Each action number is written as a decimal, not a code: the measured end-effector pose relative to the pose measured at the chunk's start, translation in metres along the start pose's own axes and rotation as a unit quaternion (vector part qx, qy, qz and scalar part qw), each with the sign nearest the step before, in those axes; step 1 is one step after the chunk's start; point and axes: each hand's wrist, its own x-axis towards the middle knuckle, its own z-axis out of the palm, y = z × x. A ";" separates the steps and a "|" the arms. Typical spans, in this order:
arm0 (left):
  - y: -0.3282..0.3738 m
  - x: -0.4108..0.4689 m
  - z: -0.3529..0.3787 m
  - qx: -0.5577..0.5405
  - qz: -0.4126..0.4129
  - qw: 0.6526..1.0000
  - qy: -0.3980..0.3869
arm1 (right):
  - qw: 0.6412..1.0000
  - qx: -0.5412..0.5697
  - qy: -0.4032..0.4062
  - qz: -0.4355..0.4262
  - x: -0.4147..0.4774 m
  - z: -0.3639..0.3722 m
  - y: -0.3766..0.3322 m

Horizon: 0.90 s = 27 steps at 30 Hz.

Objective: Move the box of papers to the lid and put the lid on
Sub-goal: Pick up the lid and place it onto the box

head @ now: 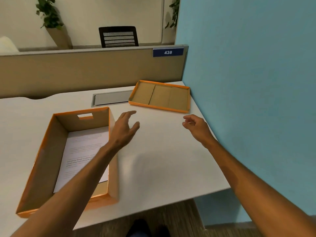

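An open orange cardboard box (46, 161) stands on the near left of the white desk (153, 159), with printed papers (82, 151) lying flat on its bottom. Its orange lid (160, 96) lies upside down at the far right corner of the desk, brown inside facing up. My left hand (124, 129) hovers just right of the box's far right corner, fingers spread, holding nothing; its forearm crosses over the box. My right hand (196, 127) hovers below the lid's near edge, fingers loosely curled and empty.
A grey cable hatch (111, 99) is set into the desk left of the lid. A beige partition (85, 72) with a "438" sign (168, 52) backs the desk. A blue wall (256, 82) runs along the right. A black chair (118, 36) stands beyond.
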 end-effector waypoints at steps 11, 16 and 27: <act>-0.030 0.137 0.026 -0.006 -0.029 0.998 -0.051 | 0.999 -0.029 -0.002 0.044 0.118 0.018 0.021; -0.073 0.211 0.041 -0.003 -0.084 0.994 -0.074 | 0.993 -0.060 0.026 0.099 0.176 0.034 0.046; -0.150 0.309 0.076 -0.055 -0.264 0.960 -0.080 | 0.960 -0.030 0.087 0.264 0.260 0.052 0.099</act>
